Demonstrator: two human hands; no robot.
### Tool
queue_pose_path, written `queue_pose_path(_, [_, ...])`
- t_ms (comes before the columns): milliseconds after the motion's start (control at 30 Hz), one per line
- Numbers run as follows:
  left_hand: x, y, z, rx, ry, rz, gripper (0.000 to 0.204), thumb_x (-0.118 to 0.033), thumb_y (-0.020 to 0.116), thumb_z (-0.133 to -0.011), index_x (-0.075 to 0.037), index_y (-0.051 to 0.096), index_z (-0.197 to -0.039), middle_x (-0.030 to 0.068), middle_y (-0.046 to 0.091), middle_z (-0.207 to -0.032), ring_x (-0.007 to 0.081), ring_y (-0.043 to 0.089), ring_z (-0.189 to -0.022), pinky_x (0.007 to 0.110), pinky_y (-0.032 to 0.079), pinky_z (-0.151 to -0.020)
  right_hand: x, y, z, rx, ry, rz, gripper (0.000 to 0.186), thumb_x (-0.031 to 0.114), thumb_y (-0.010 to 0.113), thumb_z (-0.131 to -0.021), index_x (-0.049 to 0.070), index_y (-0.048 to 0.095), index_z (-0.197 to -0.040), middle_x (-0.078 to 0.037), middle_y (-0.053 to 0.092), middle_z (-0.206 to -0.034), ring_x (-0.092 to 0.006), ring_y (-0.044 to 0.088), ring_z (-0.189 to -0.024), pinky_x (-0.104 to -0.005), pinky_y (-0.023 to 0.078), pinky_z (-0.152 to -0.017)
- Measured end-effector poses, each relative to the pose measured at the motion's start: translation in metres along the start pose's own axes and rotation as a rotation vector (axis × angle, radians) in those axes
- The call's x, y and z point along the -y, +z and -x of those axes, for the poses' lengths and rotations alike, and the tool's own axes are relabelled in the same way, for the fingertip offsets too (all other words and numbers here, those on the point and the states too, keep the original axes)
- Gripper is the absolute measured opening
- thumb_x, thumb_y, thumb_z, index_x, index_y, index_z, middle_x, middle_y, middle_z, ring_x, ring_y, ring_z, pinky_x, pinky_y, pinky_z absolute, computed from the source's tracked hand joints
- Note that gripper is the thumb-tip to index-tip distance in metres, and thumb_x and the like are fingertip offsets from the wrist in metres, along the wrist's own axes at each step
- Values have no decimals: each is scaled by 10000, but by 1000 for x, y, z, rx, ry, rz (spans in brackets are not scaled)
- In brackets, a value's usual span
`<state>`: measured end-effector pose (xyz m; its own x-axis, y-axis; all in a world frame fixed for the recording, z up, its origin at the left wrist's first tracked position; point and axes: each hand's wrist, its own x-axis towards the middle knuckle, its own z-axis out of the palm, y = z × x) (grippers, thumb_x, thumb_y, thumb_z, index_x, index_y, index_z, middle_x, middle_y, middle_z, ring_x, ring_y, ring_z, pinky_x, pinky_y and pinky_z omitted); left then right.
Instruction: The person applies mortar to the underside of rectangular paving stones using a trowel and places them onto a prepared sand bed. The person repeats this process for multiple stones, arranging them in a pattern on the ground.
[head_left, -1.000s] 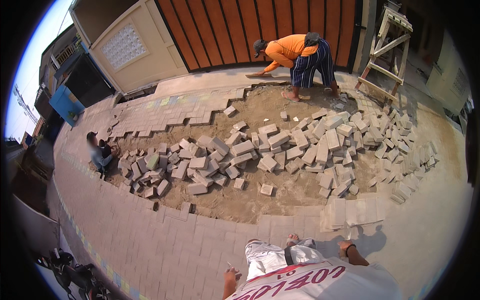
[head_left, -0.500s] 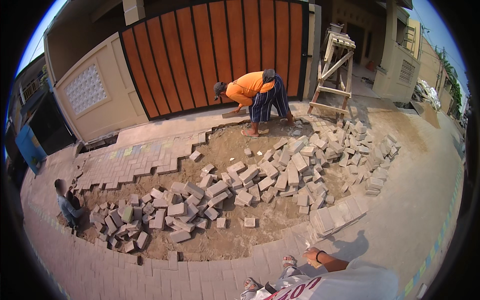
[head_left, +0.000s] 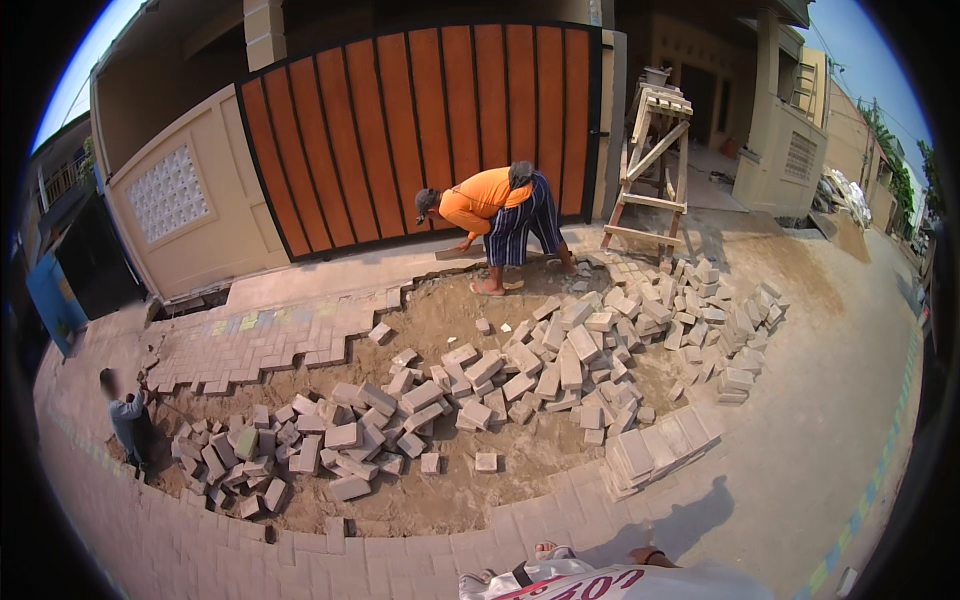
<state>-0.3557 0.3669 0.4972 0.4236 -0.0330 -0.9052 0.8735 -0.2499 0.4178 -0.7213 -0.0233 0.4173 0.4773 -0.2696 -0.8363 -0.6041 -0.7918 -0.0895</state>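
Note:
My right hand (head_left: 645,556), with a dark wrist band, shows at the lower edge beside my white shirt (head_left: 620,580), largely cut off behind it; its fingers are not clear. My left hand is out of view. Just beyond my feet (head_left: 550,550) lie paving blocks (head_left: 663,440) set in a short row at the edge of a sandy dug-out strip (head_left: 400,500). A long loose heap of pale blocks (head_left: 420,395) spreads along that strip, with a greenish one (head_left: 245,442) toward the left.
A person in orange (head_left: 480,200) bends with a flat board (head_left: 460,252) before a wooden gate (head_left: 400,120). A person in grey-blue (head_left: 125,420) crouches at the left. A timber scaffold trestle (head_left: 650,170) stands right of the gate. Concrete road (head_left: 830,420) runs along the right.
My view has risen and swung right, showing more gate and street. My left hand has left the view; my right hand has dropped toward the lower edge, mostly hidden.

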Motion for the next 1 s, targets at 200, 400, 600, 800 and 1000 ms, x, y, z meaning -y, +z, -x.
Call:
queue_pose_path(200, [3, -29, -11, -50, 32, -9, 368, -220, 529, -974, -59, 446, -1293, 121, 693, -935, 281, 679, -579, 367, 452, -475, -2, -1, 5, -82, 20, -5, 485, 360, 604, -847, 181, 585, -1297, -125, 608, -1298, -321, 598, -1173, -434, 478, -986])
queue_pose_path(400, [35, -49, -33, -9, 48, 41, 371, -221, 530, -973, -60, 445, -1295, 121, 694, -937, 278, 677, -571, 364, 445, -467, -41, 13, -35, -231, 129, -237, 455, 365, 605, -855, 118, 625, -1237, -160, 633, -1242, -337, 621, -1124, -436, 497, -948])
queue_pose_path(600, [91, -121, -22, -189, 10, 168, 401, -211, 561, -937, -5, 504, -1277, 132, 696, -938, 248, 681, -590, 331, 398, -451, 30, -59, 17, -104, -47, -166, 455, 426, 455, -942, 86, 669, -1156, -189, 643, -1200, -348, 616, -1111, -463, 476, -941])
queue_pose_path(800, [118, -154, 33, -367, 102, 136, 350, -226, 602, -928, 103, 631, -1043, 164, 673, -942, 259, 649, -812, 357, 553, -585, 26, -57, -7, -57, -165, 39, 422, 394, 485, -918, 57, 666, -1095, -185, 650, -1102, -338, 626, -1006, -456, 489, -863])
queue_pose_path(1000, [169, -154, 39, -484, -19, 446, 397, -222, 558, -952, 48, 525, -1241, 157, 669, -935, 236, 670, -753, 330, 502, -495, 53, -76, 3, -39, -135, -33, 367, 339, 555, -874, 25, 662, -1030, -181, 659, -989, -322, 641, -884, -440, 511, -767])
